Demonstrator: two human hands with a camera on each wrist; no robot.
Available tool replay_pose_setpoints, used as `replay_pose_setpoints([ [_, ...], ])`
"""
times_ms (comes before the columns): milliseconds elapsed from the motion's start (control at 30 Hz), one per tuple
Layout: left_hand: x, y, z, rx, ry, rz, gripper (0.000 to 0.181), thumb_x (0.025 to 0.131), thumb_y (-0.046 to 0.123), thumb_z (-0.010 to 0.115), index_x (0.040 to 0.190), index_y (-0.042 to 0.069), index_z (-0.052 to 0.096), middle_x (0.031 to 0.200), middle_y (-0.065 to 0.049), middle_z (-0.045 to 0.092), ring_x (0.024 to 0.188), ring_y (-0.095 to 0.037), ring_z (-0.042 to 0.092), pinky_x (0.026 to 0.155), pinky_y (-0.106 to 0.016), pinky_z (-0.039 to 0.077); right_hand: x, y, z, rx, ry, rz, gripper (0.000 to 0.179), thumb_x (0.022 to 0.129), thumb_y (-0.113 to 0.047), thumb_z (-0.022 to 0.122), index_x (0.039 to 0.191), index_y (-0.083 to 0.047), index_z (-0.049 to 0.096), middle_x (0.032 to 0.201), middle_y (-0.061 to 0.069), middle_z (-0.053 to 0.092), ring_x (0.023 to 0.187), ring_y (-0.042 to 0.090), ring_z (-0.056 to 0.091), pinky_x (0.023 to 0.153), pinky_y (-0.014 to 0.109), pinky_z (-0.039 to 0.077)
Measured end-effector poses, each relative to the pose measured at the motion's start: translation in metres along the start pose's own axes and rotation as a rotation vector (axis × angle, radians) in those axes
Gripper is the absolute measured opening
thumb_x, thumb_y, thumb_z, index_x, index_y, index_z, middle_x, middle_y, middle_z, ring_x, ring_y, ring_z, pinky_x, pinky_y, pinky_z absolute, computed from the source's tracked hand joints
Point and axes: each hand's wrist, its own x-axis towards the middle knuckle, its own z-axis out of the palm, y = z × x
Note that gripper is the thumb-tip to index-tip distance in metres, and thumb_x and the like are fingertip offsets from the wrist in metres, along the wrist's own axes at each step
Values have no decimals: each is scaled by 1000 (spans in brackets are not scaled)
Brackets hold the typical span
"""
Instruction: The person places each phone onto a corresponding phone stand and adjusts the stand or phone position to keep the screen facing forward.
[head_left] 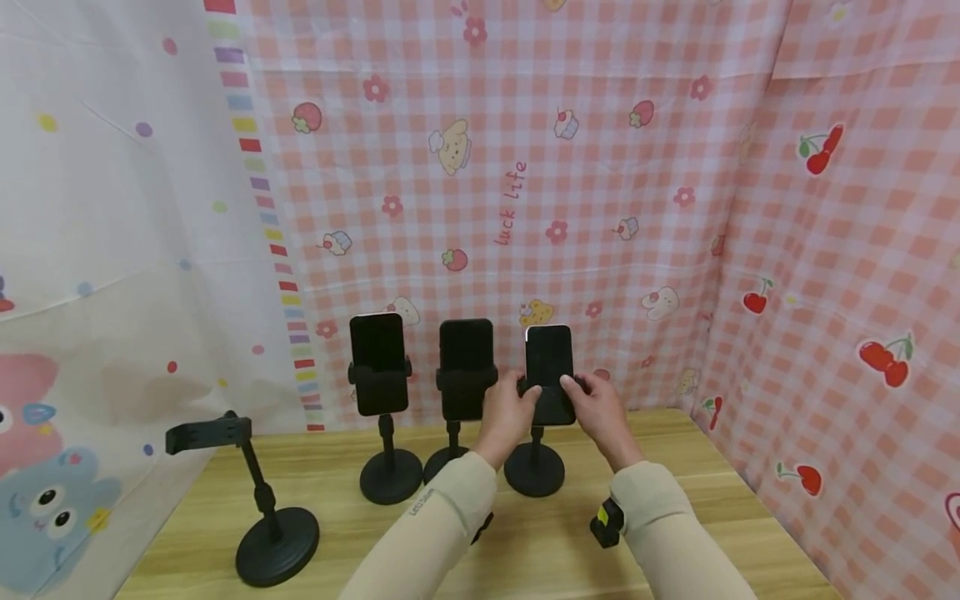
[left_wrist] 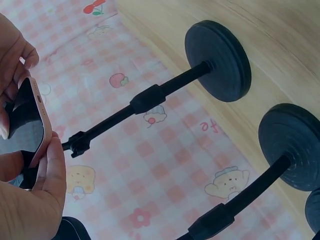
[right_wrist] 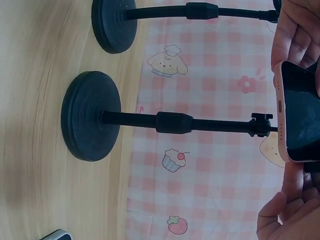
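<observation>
A smartphone with a pinkish rim stands upright at the top of the right-hand phone stand. My left hand grips its left side, thumb in front and fingers behind. On the opposite edge, my right hand holds it the same way. From the left wrist, the phone shows its screen and rim between both hands. Below it in the right wrist view run the stand's pole and round base. My hands hide the holder's sides, so how the phone sits in it cannot be made out.
Two more stands to the left carry a black phone and another black phone. At the far left is a stand with a bare holder. The corner of another phone lies on the wooden table. Patterned cloth hangs behind.
</observation>
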Motion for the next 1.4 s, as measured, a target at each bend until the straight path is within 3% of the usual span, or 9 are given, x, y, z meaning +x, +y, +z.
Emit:
replay_pose_setpoints([
  [167, -1, 1, 1, 6, 21, 17, 37, 99, 20, 63, 128, -2, 59, 119, -18, 65, 100, -28, 64, 88, -45, 54, 1, 0, -3, 17, -13, -7, 35, 104, -29, 55, 110, 3, 65, 99, 15, 61, 87, 28, 54, 78, 37, 45],
  [367, -1, 2, 4, 27, 46, 35, 36, 98, 19, 65, 126, -3, 60, 121, -18, 65, 105, -31, 63, 89, -45, 53, 2, 1, -4, 34, -15, -13, 34, 104, -28, 55, 110, 3, 66, 98, 14, 61, 86, 27, 54, 76, 34, 44],
  [867, 0, 1, 2, 26, 37, 35, 27, 98, 19, 65, 116, 0, 64, 100, -12, 68, 82, -21, 62, 74, -38, 56, -3, 2, 0, 33, 8, 27, 35, 103, -31, 55, 115, 1, 63, 105, 16, 60, 91, 30, 53, 79, 38, 45],
  [1133, -1, 2, 2, 32, 32, 29, 32, 98, 19, 65, 122, 0, 62, 115, -15, 67, 95, -25, 64, 84, -43, 55, -4, 3, 0, 38, 13, 23, 34, 103, -31, 55, 114, 0, 63, 105, 17, 60, 91, 30, 53, 77, 36, 44],
  [1400, 1, 2, 2, 49, 25, 35, 35, 98, 20, 65, 125, -2, 62, 113, -16, 68, 91, -25, 65, 77, -40, 55, -3, 3, -2, 39, -31, 38, 38, 105, -33, 52, 117, 2, 61, 110, 18, 59, 95, 32, 53, 83, 42, 44],
])
